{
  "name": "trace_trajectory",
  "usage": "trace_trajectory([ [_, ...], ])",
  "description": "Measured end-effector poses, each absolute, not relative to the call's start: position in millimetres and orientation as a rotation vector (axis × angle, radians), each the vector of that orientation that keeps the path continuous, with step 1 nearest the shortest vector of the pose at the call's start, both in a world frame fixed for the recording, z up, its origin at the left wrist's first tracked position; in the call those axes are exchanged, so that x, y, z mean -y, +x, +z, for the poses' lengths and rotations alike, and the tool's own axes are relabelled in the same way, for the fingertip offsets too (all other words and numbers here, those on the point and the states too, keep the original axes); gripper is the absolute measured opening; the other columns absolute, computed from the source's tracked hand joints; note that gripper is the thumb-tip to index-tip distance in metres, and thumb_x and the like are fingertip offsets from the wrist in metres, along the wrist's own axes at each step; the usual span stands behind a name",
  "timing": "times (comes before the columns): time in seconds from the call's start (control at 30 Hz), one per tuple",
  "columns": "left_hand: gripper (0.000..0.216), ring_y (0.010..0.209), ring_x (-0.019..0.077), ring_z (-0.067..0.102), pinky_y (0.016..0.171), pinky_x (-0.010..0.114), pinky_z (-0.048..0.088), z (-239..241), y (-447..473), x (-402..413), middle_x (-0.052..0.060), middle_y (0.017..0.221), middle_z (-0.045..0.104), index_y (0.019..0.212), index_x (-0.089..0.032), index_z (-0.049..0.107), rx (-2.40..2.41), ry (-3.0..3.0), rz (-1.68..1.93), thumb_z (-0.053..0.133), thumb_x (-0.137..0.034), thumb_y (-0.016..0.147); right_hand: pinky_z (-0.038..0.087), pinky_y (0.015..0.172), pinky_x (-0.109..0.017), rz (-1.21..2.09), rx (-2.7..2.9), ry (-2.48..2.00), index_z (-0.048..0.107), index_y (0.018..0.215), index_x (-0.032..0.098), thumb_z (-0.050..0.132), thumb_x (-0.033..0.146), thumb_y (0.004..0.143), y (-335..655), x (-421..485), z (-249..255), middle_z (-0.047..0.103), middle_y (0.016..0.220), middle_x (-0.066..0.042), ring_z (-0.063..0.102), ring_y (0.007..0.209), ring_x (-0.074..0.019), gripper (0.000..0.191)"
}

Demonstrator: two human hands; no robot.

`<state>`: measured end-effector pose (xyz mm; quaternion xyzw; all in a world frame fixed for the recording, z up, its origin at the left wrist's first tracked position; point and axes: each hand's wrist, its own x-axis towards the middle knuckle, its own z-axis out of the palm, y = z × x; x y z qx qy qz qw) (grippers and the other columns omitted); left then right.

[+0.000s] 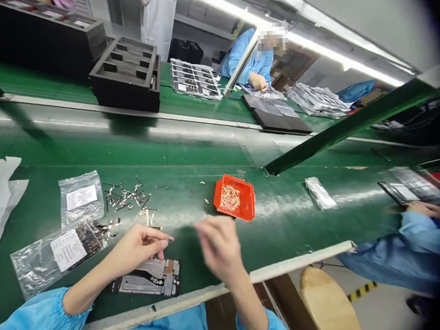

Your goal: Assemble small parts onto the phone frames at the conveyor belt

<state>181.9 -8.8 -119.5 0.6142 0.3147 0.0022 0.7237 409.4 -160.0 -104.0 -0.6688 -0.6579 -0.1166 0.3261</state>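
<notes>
My left hand (138,246) hovers over a flat phone chassis (148,279) lying on the green bench; its thumb and fingertips are pinched on a small dark part I cannot name. My right hand (218,248) is smeared by motion just right of the chassis, near an orange tray (234,197) of small brass parts. Its fingers cannot be read. Loose metal pins (128,198) lie scattered behind my left hand.
Two clear labelled bags (81,198) (59,252) lie left. A small wrapped packet (319,193) lies right. Black foam trays (126,74) and a tray of parts (194,78) stand across the belt. Co-workers in blue sit opposite (254,61) and at right (423,239). A wooden stool (328,301) is below.
</notes>
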Motion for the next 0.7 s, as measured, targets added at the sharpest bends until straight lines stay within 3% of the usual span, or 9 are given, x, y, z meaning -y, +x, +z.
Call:
trace_trajectory([
  [0.13, 0.042, 0.059, 0.0125, 0.052, 0.060, 0.024, 0.037, -115, 187, 18, 0.005, 0.066, 0.074, 0.085, -0.011, 0.084, -0.633, 1.367, -0.013, 0.073, -0.051, 0.089, 0.055, 0.079, -0.039, -0.070, 1.897, -1.613, 0.068, 0.127, 0.021, 0.060, 0.013, 0.108, 353, 153, -114, 0.075, 0.105, -0.008, 0.069, 0.092, -0.0223, 0.021],
  [0.3, 0.041, 0.051, 0.0093, 0.041, 0.053, 0.024, 0.030, -121, 188, 15, 0.003, 0.060, 0.069, 0.091, -0.009, 0.087, -0.697, 1.364, 0.000, 0.074, -0.047, 0.085, 0.053, 0.075, -0.039, -0.024, 1.836, -1.500, 0.067, 0.129, 0.021, 0.062, 0.006, 0.105, 358, 153, -128, 0.075, 0.103, -0.008, 0.069, 0.087, -0.0224, 0.028],
  [0.43, 0.039, 0.050, 0.0095, 0.043, 0.052, 0.023, 0.033, -126, 185, 14, 0.002, 0.059, 0.069, 0.102, -0.009, 0.088, -0.716, 1.323, -0.006, 0.073, -0.040, 0.085, 0.053, 0.076, -0.040, -0.075, 1.847, -1.463, 0.069, 0.132, 0.022, 0.067, 0.003, 0.101, 364, 156, -131, 0.076, 0.103, -0.007, 0.071, 0.086, -0.0227, 0.037],
  [0.53, 0.028, 0.049, 0.0092, 0.043, 0.050, 0.022, 0.031, -124, 183, 15, 0.002, 0.060, 0.069, 0.092, -0.011, 0.088, -0.657, 1.428, -0.010, 0.069, -0.030, 0.086, 0.051, 0.074, -0.039, -0.072, 1.925, -1.478, 0.068, 0.134, 0.023, 0.064, 0.005, 0.104, 360, 154, -129, 0.077, 0.103, -0.007, 0.070, 0.087, -0.0223, 0.035],
  [0.7, 0.026, 0.053, 0.0123, 0.054, 0.054, 0.022, 0.040, -122, 182, 19, 0.002, 0.060, 0.071, 0.085, -0.014, 0.087, -0.564, 1.619, 0.021, 0.064, -0.025, 0.090, 0.049, 0.069, -0.035, -0.082, 1.976, -1.528, 0.067, 0.118, 0.022, 0.055, 0.005, 0.107, 366, 152, -135, 0.074, 0.096, -0.005, 0.067, 0.079, -0.0196, 0.023],
])
